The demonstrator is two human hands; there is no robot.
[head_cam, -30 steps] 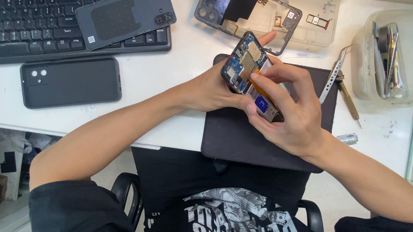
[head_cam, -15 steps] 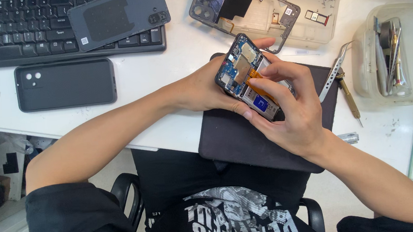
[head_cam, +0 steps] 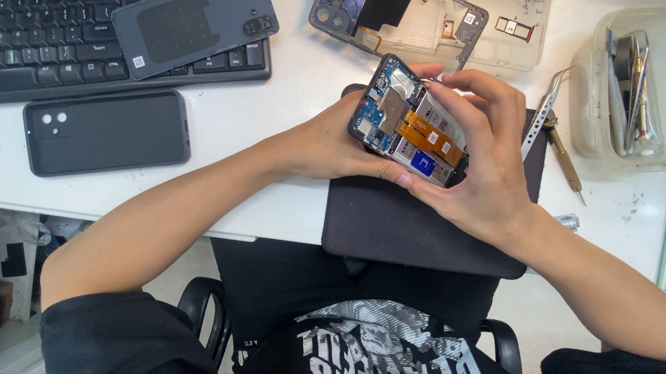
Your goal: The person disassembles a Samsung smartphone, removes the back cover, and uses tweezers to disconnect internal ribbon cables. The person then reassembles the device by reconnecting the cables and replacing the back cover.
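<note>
An opened phone with its back off shows a blue board, an orange flex cable and a silver battery. My left hand grips its left edge from below. My right hand wraps the right side, fingers curled over the top edge and thumb by the lower end. The phone is held tilted above a dark mat at the desk's front edge.
A phone frame lies on a clear tray at the back. A back cover rests on a black keyboard. A black case lies left. Tweezers, a screwdriver and a tool tub sit right.
My right fingers have shifted up over the phone's top edge, covering more of its right side. The phone stays in both hands, slightly turned.
</note>
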